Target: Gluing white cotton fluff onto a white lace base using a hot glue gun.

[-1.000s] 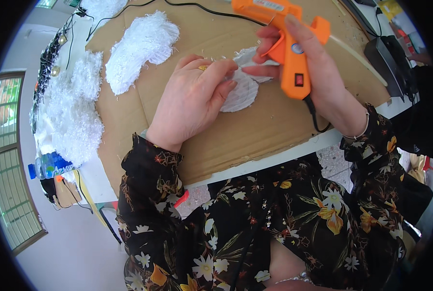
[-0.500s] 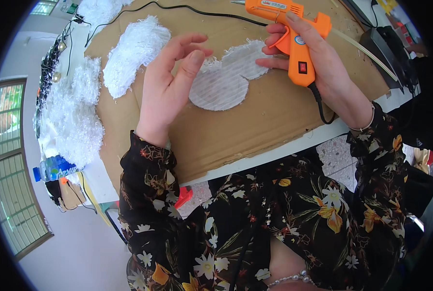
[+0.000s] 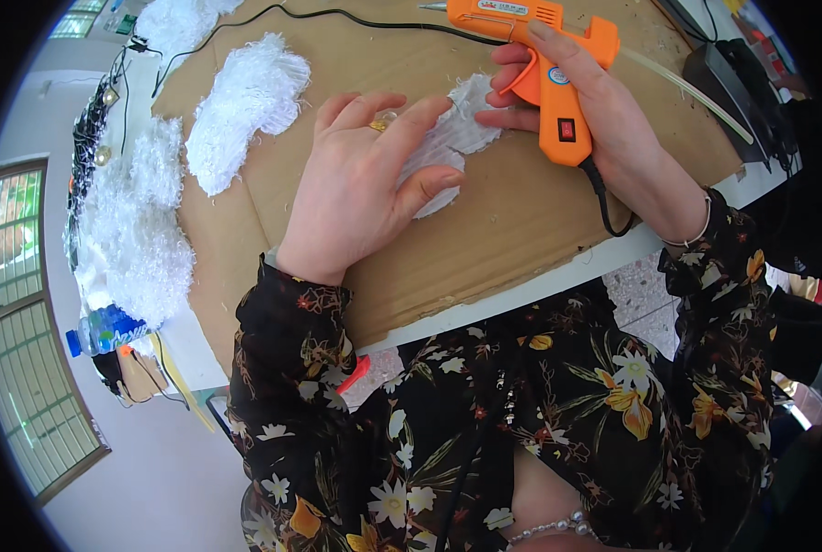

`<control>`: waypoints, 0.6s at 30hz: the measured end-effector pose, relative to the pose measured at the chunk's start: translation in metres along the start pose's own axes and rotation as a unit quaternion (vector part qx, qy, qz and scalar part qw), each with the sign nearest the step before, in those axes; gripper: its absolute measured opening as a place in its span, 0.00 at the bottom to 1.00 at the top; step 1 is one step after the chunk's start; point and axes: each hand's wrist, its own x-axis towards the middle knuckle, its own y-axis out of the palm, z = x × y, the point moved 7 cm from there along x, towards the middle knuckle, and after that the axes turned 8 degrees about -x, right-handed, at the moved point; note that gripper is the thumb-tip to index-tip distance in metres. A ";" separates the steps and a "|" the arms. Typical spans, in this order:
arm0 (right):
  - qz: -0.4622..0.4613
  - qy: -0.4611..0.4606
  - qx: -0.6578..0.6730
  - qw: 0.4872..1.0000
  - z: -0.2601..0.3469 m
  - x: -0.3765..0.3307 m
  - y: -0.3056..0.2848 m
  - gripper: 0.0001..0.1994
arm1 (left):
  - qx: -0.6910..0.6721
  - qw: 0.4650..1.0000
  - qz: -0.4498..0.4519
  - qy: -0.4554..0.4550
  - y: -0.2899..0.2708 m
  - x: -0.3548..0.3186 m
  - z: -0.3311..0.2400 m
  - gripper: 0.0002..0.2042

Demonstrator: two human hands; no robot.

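My right hand [image 3: 604, 110] is wrapped around an orange hot glue gun [image 3: 561, 109], its metal nozzle pointing left and a pale glue stick [image 3: 683, 90] sticking out behind. Beneath my left hand [image 3: 360, 179] lies a white, ribbed fabric piece [image 3: 475, 129] with frayed edges, flat on the cardboard sheet [image 3: 429, 267]. The left fingers are spread over that piece, with thumb and forefinger apart at its edge; the hand hides much of it. Left of this hand is a fluffy white fringed piece [image 3: 245, 106].
More shaggy white material [image 3: 144, 230] is heaped along the table's left side, near a blue-labelled plastic bottle [image 3: 107, 329]. A black cable [image 3: 365, 15] runs across the cardboard's far part. At the right edge stands a dark device [image 3: 729, 87] with wires.
My left hand has moved right and down onto the white fabric piece, its fingers now spread over it. The right hand with the glue gun has shifted slightly left.
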 end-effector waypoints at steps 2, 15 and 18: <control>-0.005 0.001 0.006 1.000 0.001 -0.001 0.001 0.23 | 0.044 0.999 0.011 0.014 -0.003 0.002 -0.010 0.25; -0.016 0.004 0.008 1.000 -0.006 0.004 -0.001 0.22 | -0.101 0.994 -0.028 -0.006 0.009 0.014 0.009 0.23; -0.015 -0.007 0.002 1.000 -0.003 0.003 0.002 0.21 | -0.080 0.997 -0.009 0.006 0.012 0.014 0.007 0.23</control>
